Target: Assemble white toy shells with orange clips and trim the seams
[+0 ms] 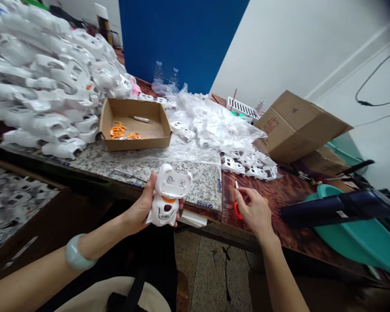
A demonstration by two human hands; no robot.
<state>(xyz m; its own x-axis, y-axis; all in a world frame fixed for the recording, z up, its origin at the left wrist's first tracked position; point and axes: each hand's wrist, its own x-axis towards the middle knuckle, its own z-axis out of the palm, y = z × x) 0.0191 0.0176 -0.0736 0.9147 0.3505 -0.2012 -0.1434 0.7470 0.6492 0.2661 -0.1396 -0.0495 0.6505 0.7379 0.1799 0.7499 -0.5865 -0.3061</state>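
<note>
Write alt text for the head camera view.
The left hand holds a white moulded plastic part, while the right hand pinches a small orange-handled tool above a wooden table. Beyond lie a heap of similar white parts and a cardboard tray holding orange scraps.

Fig. — The person's left arm (94,247) and right arm (279,273), both bare and reaching forward from the near edge.

Left hand (146,203) — at near centre, palm turned rightward, thumb raised and fingers wrapped in a closed grip; right hand (253,212), well apart to the right — back uppermost, wrist slightly bent, thumb and fingertips (242,195) drawn together in a pinch.
</note>
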